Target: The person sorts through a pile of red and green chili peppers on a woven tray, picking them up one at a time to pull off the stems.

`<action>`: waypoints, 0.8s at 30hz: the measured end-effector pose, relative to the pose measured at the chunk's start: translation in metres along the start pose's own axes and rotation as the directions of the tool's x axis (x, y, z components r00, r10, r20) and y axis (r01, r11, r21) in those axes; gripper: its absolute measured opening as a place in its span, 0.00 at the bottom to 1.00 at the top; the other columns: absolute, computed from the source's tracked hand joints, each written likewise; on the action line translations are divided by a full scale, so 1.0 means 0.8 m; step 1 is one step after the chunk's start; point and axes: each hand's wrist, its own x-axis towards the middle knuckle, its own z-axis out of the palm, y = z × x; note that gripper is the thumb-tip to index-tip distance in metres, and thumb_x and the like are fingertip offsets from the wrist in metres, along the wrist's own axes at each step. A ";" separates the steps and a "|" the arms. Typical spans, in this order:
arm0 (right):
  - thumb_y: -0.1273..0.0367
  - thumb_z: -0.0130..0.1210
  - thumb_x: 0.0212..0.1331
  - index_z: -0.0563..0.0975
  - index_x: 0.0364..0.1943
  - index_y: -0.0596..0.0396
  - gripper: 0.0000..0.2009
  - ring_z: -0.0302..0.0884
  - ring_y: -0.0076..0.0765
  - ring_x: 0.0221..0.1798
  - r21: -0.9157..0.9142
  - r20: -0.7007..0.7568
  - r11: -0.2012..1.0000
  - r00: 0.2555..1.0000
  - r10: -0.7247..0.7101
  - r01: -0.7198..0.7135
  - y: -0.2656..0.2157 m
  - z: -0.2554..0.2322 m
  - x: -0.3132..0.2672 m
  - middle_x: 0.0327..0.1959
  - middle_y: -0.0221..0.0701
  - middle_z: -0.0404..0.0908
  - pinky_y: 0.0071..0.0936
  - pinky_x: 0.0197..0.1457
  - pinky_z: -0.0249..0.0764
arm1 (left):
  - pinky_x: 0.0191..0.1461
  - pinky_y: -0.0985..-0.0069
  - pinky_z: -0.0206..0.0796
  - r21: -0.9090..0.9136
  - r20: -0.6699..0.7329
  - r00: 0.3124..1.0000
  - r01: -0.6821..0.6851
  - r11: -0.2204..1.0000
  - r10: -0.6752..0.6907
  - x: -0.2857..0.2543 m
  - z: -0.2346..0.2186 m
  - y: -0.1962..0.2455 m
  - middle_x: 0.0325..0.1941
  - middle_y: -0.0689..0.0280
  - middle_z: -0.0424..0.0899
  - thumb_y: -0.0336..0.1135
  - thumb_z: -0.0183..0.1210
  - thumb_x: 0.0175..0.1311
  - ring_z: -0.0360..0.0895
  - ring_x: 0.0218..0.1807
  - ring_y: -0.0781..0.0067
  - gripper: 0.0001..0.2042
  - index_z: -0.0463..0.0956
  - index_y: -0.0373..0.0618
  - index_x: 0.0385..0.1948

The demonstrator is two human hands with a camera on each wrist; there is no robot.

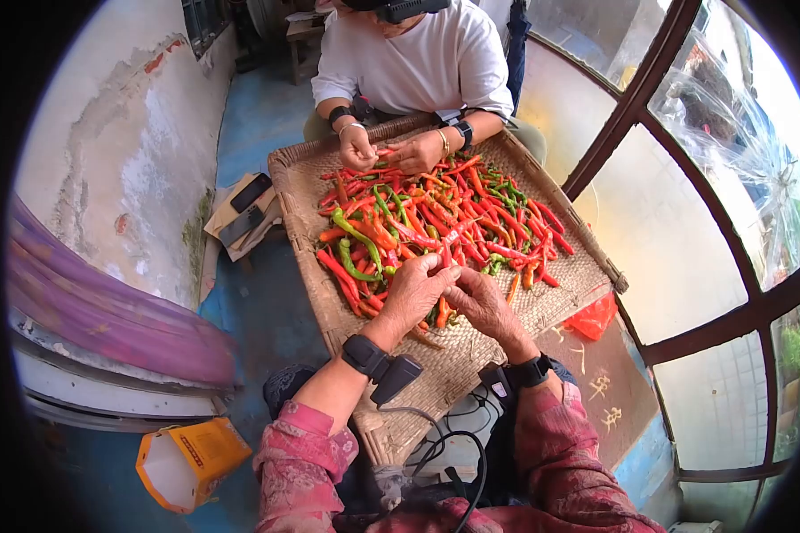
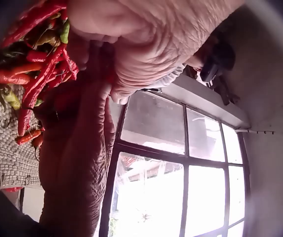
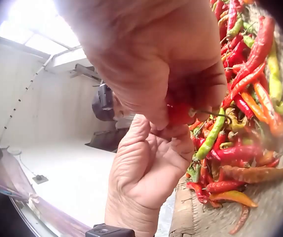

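Over the near part of a heap of chili peppers (image 1: 436, 213), my left hand (image 1: 415, 289) and right hand (image 1: 482, 300) meet at the fingertips. Between them they pinch one red chili pepper (image 3: 180, 113), its thin stem sticking out past the right fingers in the right wrist view. Most of this pepper is hidden by the fingers. The heap is mainly red, with some green and orange ones, and lies on a woven tray (image 1: 542, 306). In the left wrist view, red peppers (image 2: 45, 81) lie on the weave beside both hands.
Across the tray a person in a white shirt (image 1: 418, 58) works with both hands (image 1: 418, 153) at the heap's far edge. Phones (image 1: 251, 193) lie left of the tray, a yellow box (image 1: 191, 462) on the floor. Black cables (image 1: 458, 435) hang below my wrists; a red bag (image 1: 593, 317) sits right.
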 end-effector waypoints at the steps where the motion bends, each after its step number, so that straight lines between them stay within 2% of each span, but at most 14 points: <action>1: 0.57 0.49 0.62 0.72 0.35 0.60 0.17 0.65 0.23 0.25 0.005 0.045 1.000 0.999 -0.007 0.007 0.004 -0.003 0.001 0.21 0.29 0.70 0.26 0.28 0.65 | 0.31 0.80 0.65 -0.145 0.037 0.999 0.043 0.989 -0.038 -0.001 -0.001 0.007 0.25 0.67 0.77 0.41 0.56 0.60 0.71 0.27 0.80 0.13 0.76 0.37 0.30; 3: 0.57 0.47 0.64 0.72 0.35 0.61 0.18 0.64 0.23 0.25 0.099 0.083 0.994 0.995 -0.056 0.047 0.003 -0.005 0.000 0.21 0.26 0.69 0.25 0.28 0.64 | 0.29 0.88 0.59 -0.266 0.131 0.985 0.141 0.954 -0.109 -0.007 -0.006 0.024 0.25 0.74 0.74 0.41 0.56 0.62 0.65 0.27 0.89 0.12 0.76 0.41 0.31; 4: 0.56 0.45 0.65 0.73 0.36 0.61 0.19 0.64 0.22 0.26 0.207 0.121 0.978 0.993 -0.003 -0.023 0.000 -0.008 -0.003 0.22 0.25 0.69 0.24 0.29 0.64 | 0.28 0.90 0.56 -0.328 0.155 0.977 0.193 0.925 -0.149 -0.006 -0.005 0.021 0.24 0.76 0.72 0.42 0.55 0.62 0.63 0.25 0.90 0.11 0.76 0.43 0.30; 7: 0.55 0.45 0.65 0.74 0.38 0.61 0.20 0.64 0.22 0.28 0.170 0.095 0.985 0.996 -0.004 -0.013 -0.009 -0.013 -0.007 0.23 0.24 0.69 0.23 0.30 0.64 | 0.30 0.87 0.64 -0.325 0.126 0.987 0.132 0.936 -0.095 -0.006 -0.007 0.025 0.28 0.72 0.77 0.42 0.56 0.61 0.70 0.28 0.88 0.12 0.77 0.40 0.33; 9: 0.55 0.47 0.63 0.76 0.40 0.61 0.20 0.74 0.30 0.32 0.060 -0.027 0.998 0.999 -0.021 0.023 0.012 -0.017 -0.002 0.27 0.32 0.76 0.29 0.35 0.70 | 0.23 0.88 0.62 -0.298 0.041 0.991 0.133 0.945 -0.126 0.004 -0.017 0.020 0.23 0.74 0.75 0.44 0.56 0.61 0.68 0.20 0.88 0.13 0.75 0.42 0.31; 11: 0.57 0.52 0.60 0.75 0.42 0.58 0.17 0.77 0.38 0.33 -0.270 -0.093 0.963 0.995 -0.017 -0.009 0.009 -0.029 0.002 0.29 0.37 0.77 0.31 0.38 0.72 | 0.21 0.88 0.62 -0.321 -0.090 0.991 0.063 0.945 -0.097 0.017 -0.030 0.024 0.22 0.74 0.74 0.45 0.55 0.61 0.68 0.20 0.87 0.14 0.74 0.42 0.29; 13: 0.62 0.57 0.53 0.74 0.40 0.57 0.15 0.76 0.48 0.37 -0.653 -0.090 0.757 0.995 -0.036 -0.032 0.041 -0.036 0.000 0.31 0.42 0.76 0.37 0.41 0.72 | 0.25 0.87 0.64 -0.356 -0.224 0.969 0.016 0.934 -0.102 0.029 -0.046 0.025 0.24 0.72 0.75 0.46 0.55 0.62 0.69 0.21 0.85 0.15 0.73 0.41 0.29; 15: 0.65 0.59 0.48 0.73 0.40 0.57 0.16 0.74 0.50 0.40 -0.746 -0.109 0.666 0.990 -0.094 -0.018 0.072 -0.035 -0.008 0.33 0.41 0.76 0.40 0.42 0.71 | 0.31 0.87 0.65 -0.435 -0.323 0.945 -0.094 0.895 -0.058 0.051 -0.064 0.003 0.26 0.70 0.74 0.45 0.54 0.63 0.71 0.26 0.84 0.15 0.72 0.40 0.31; 16: 0.64 0.60 0.47 0.72 0.41 0.57 0.17 0.74 0.49 0.42 -0.755 -0.058 0.652 0.998 0.038 -0.069 0.076 -0.037 -0.006 0.35 0.41 0.75 0.41 0.43 0.70 | 0.34 0.86 0.65 -0.470 -0.330 0.942 -0.106 0.876 -0.063 0.050 -0.067 0.006 0.28 0.69 0.73 0.44 0.54 0.63 0.71 0.30 0.83 0.14 0.71 0.39 0.32; 17: 0.65 0.60 0.46 0.72 0.33 0.57 0.14 0.74 0.51 0.43 -0.750 -0.084 0.654 0.995 0.058 -0.101 0.077 -0.032 -0.004 0.33 0.43 0.76 0.44 0.42 0.71 | 0.37 0.85 0.65 -0.501 -0.341 0.938 -0.127 0.856 -0.060 0.050 -0.069 0.012 0.30 0.68 0.73 0.43 0.54 0.63 0.71 0.33 0.83 0.14 0.71 0.39 0.34; 18: 0.64 0.59 0.47 0.72 0.33 0.57 0.14 0.75 0.52 0.41 -0.766 -0.073 0.638 0.997 0.038 -0.081 0.079 -0.031 -0.001 0.32 0.43 0.76 0.44 0.42 0.71 | 0.40 0.84 0.64 -0.495 -0.381 0.920 -0.124 0.860 -0.087 0.049 -0.069 0.013 0.33 0.67 0.71 0.41 0.54 0.63 0.71 0.37 0.82 0.13 0.71 0.38 0.37; 21: 0.63 0.57 0.49 0.72 0.33 0.58 0.13 0.76 0.53 0.38 -0.777 -0.030 0.626 0.997 0.071 -0.068 0.079 -0.028 0.008 0.30 0.44 0.77 0.46 0.40 0.71 | 0.37 0.85 0.65 -0.341 -0.481 0.877 -0.203 0.918 0.015 0.043 -0.056 0.020 0.37 0.65 0.76 0.38 0.54 0.62 0.72 0.35 0.82 0.18 0.70 0.33 0.47; 22: 0.63 0.55 0.51 0.72 0.32 0.58 0.12 0.76 0.53 0.36 -0.778 0.004 0.624 0.994 0.113 -0.068 0.078 -0.027 0.010 0.28 0.45 0.77 0.46 0.40 0.71 | 0.37 0.85 0.65 -0.342 -0.478 0.878 -0.196 0.919 0.009 0.038 -0.054 0.021 0.37 0.65 0.76 0.38 0.54 0.62 0.72 0.35 0.82 0.18 0.70 0.33 0.47; 24: 0.64 0.53 0.51 0.72 0.33 0.58 0.11 0.76 0.53 0.35 -0.772 0.020 0.628 0.986 0.167 -0.091 0.073 -0.026 0.014 0.28 0.46 0.77 0.46 0.39 0.71 | 0.35 0.85 0.66 -0.285 -0.286 0.958 -0.083 0.955 -0.002 0.031 -0.052 0.023 0.38 0.63 0.78 0.38 0.53 0.62 0.73 0.34 0.83 0.19 0.69 0.33 0.50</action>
